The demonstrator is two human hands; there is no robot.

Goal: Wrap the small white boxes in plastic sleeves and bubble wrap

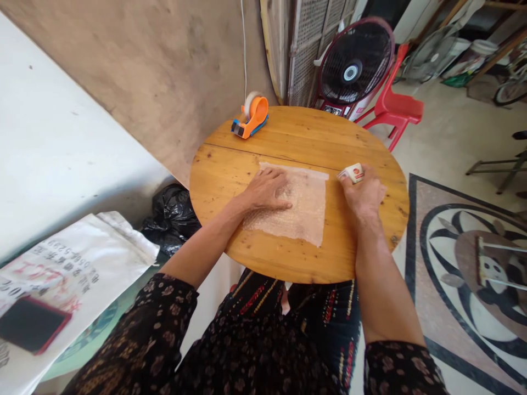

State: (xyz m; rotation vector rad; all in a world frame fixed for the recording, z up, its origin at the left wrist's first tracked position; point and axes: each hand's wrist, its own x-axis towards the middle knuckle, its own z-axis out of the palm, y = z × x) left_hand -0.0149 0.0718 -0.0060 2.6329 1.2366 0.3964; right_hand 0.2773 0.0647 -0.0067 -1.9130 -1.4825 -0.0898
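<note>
A sheet of bubble wrap lies flat on the round wooden table. My left hand rests on the left part of the sheet, palm down with the fingers spread. To the right of the sheet, my right hand is closed around a small white box with a red mark on it. That box is at or just above the tabletop, and my fingers hide part of it. An orange tape dispenser with a roll of tape stands near the table's far left edge.
Behind the table stand a dark red fan and a red plastic chair. At the left are a black plastic bag, a white printed sack and a dark phone-like device. A wooden panel borders the table's left side.
</note>
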